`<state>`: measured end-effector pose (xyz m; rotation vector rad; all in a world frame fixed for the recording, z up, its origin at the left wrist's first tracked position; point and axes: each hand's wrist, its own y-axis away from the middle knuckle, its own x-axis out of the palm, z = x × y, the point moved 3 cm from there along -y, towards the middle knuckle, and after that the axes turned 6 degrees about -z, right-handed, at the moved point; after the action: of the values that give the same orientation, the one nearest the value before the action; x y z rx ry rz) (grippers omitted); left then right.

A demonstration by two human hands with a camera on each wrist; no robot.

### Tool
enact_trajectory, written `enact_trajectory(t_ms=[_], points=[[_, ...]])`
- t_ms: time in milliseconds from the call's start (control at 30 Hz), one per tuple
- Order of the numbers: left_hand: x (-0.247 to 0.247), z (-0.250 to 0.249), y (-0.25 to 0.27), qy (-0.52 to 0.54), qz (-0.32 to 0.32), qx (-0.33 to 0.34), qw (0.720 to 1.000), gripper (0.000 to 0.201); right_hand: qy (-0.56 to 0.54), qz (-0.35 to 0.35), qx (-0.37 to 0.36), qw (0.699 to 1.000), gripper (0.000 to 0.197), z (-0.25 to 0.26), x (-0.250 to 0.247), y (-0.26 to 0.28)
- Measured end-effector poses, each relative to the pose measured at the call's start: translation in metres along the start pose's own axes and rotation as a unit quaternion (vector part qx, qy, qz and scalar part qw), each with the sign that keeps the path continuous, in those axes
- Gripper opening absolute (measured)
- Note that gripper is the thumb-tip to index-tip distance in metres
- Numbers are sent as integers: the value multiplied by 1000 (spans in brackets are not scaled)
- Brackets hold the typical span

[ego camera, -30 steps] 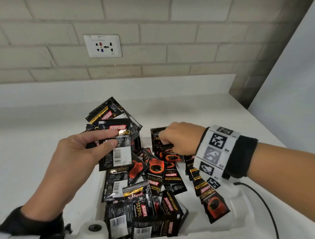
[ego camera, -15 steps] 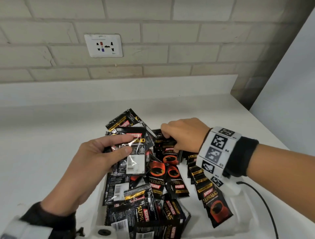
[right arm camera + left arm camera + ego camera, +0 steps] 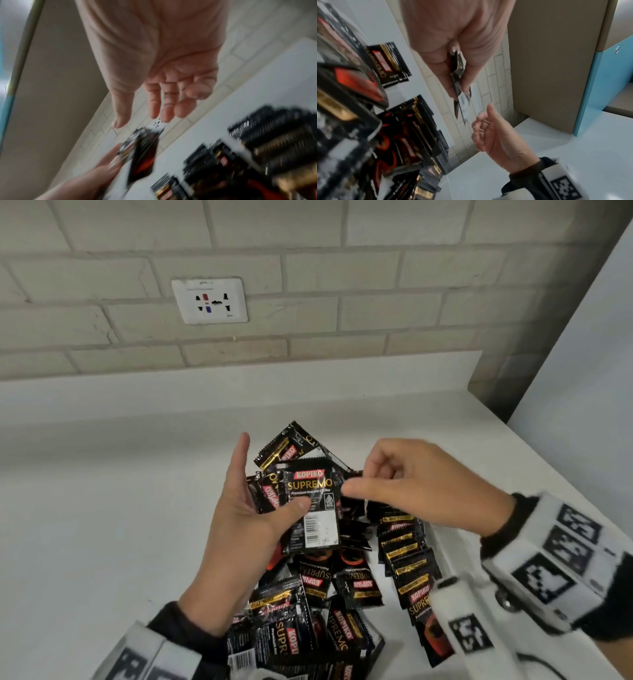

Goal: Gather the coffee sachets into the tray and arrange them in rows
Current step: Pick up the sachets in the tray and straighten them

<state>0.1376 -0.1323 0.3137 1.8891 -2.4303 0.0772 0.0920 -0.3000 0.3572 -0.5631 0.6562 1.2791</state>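
Your left hand [image 3: 246, 518] has lifted its small stack of sachets [image 3: 310, 508] higher over the heap in the tray [image 3: 442, 546], thumb pinching them. Your right hand [image 3: 411, 491] has left the pile empty, fingers loosely curled, reaching toward the stack.

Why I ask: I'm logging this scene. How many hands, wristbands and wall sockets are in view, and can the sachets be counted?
Bare hands: 2, left hand and right hand
White marker-printed wristbands: 2
White plastic wall socket: 1
Black Kopiko coffee sachets: piled and overlapping, cannot count
Total counted: 5
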Motion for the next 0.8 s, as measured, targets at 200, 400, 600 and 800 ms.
enact_trajectory(t_ms=[200, 400, 600, 800], points=[[17, 8, 4, 72, 8, -11, 997, 106, -205, -9, 76, 976, 32, -10, 25, 7], [16, 9, 7, 118, 25, -113, 986, 27, -255, 15, 73, 964, 17, -20, 31, 14], [13, 13, 10, 125, 30, -189, 974, 16, -122, 97, 9, 988, 12, -16, 24, 25], [9, 17, 9, 89, 50, -190, 977, 18, 140, 42, -162, 976, 6, 8, 1, 35]])
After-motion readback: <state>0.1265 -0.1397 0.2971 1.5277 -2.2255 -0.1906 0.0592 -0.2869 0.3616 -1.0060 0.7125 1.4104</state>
